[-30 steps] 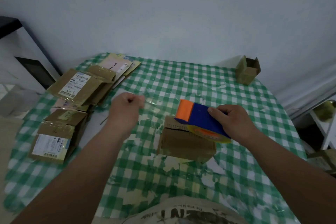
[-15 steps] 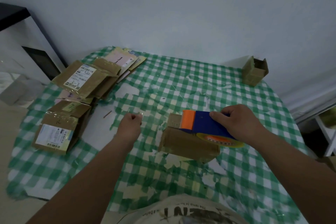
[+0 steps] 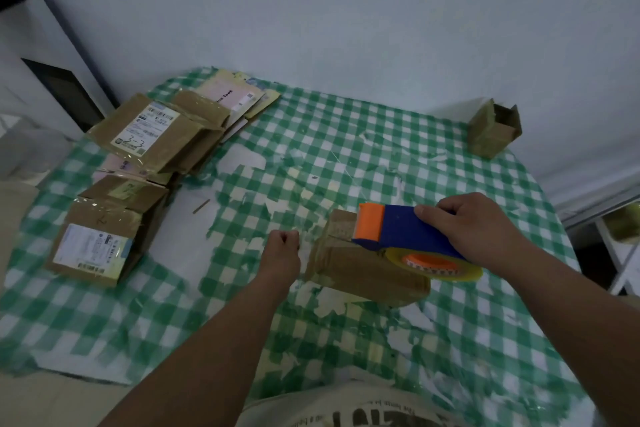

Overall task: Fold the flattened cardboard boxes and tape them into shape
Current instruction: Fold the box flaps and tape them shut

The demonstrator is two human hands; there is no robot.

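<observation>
Far left: flattened cardboard box [image 3: 93,246] with a white shipping label lies at the table's left edge, clear tape across its top; behind it a second labelled box [image 3: 149,133] sits on a loose stack of flattened boxes [image 3: 204,114], and pale printed mailers [image 3: 235,99] fan out at the back of that stack; a thin stick-like scrap [image 3: 201,205] lies on a white worn patch just right of the stack.

Table [image 3: 346,135] carries a green-and-white checked cover, badly peeled in the middle, white patches showing.

Centre: left hand [image 3: 282,253] has fingers curled into a pinch just beside the left end of the working box; a faint strip of clear tape [image 3: 310,236] seems to run from the fingers toward the box, too transparent to be sure; so left is closed, likely pinching the tape end.

Working box [image 3: 363,270] is folded up, brown, standing on the table in front of the person, slightly right of centre; top flaps closed.

Tape dispenser [image 3: 405,232], blue body with orange front end, rests on the box top, orange nose toward the left hand; yellowish tape roll [image 3: 434,263] with orange core hangs over the box's right side.

Right hand [image 3: 474,225] grips the dispenser's rear, fingers wrapped round the blue body.

Far right, back corner: small assembled box [image 3: 493,130] stands alone, open side facing right, well apart from everything else.
</observation>
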